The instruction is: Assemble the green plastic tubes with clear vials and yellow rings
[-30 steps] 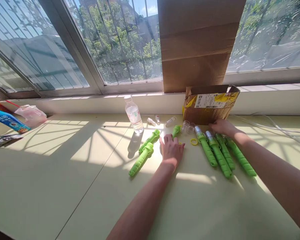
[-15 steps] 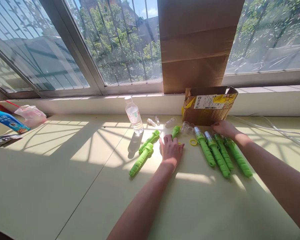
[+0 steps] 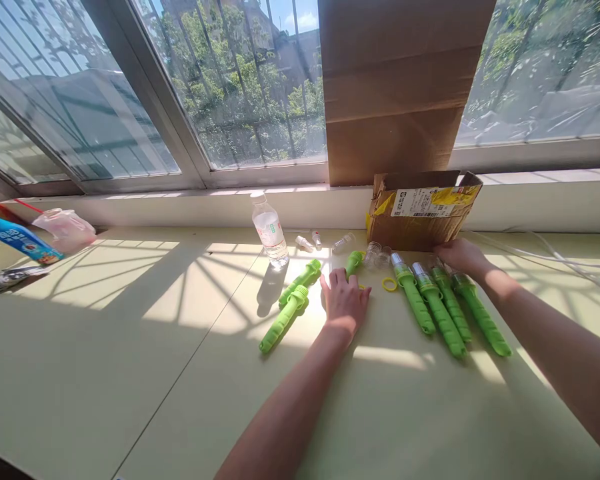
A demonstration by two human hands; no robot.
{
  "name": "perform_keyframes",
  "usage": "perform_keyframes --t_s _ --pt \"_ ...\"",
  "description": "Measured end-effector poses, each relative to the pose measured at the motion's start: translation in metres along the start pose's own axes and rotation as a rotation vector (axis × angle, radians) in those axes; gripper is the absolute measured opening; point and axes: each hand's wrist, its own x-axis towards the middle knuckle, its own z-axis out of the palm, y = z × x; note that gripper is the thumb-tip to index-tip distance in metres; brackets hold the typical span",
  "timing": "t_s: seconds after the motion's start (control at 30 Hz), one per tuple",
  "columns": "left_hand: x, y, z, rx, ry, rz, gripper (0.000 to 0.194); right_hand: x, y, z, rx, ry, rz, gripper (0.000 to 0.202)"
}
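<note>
My left hand (image 3: 344,298) lies palm down on the table, fingers apart, over the lower part of a green handle (image 3: 353,263); a yellow ring shows partly beside its fingers. My right hand (image 3: 463,258) is at the top ends of the rightmost green tubes, near the box; its fingertips are partly hidden, so its grip is unclear. Several green tubes (image 3: 443,317) with clear or silvery tops lie side by side below it. Two green handles (image 3: 283,320) rest left of my left hand. Another yellow ring (image 3: 389,285) lies between the hands.
A cardboard box (image 3: 420,213) stands by the window wall. Clear caps (image 3: 373,252), a clear tube (image 3: 343,243) and small white parts (image 3: 304,243) lie behind. A water bottle (image 3: 270,232) stands left of them. White cables (image 3: 555,257) run at right; a blue packet (image 3: 23,239) lies far left.
The view has shifted slightly, so the objects at right appear a little further right. My right hand has moved slightly right with them; my left hand keeps its place over the handle.
</note>
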Motion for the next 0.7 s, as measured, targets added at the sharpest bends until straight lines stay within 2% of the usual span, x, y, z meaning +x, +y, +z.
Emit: perform_keyframes --t_s 0.1,0.27,0.4,0.53,0.6,0.7 --pt "0.0 0.0 -0.001 -0.002 -0.009 -0.001 0.031 -0.004 -0.008 -0.009 0.029 -0.11 -0.004 0.029" --pt "-0.001 0.001 -0.001 0.003 -0.023 -0.014 0.032 -0.01 -0.026 -0.017 0.079 -0.142 -0.067 0.028" --pt "0.0 0.001 -0.002 0.005 -0.021 -0.009 0.031 -0.015 -0.044 -0.011 0.155 -0.029 -0.163 0.031" --pt "0.001 0.002 -0.006 0.02 -0.028 -0.039 0.03 -0.029 -0.07 0.006 0.231 0.086 -0.312 0.032" --pt "0.001 0.003 -0.008 0.029 -0.043 -0.087 0.031 -0.041 -0.086 0.016 0.291 0.175 -0.439 0.028" --pt "0.002 0.004 -0.01 0.039 -0.037 -0.153 0.031 -0.06 -0.109 0.027 0.336 0.176 -0.547 0.027"
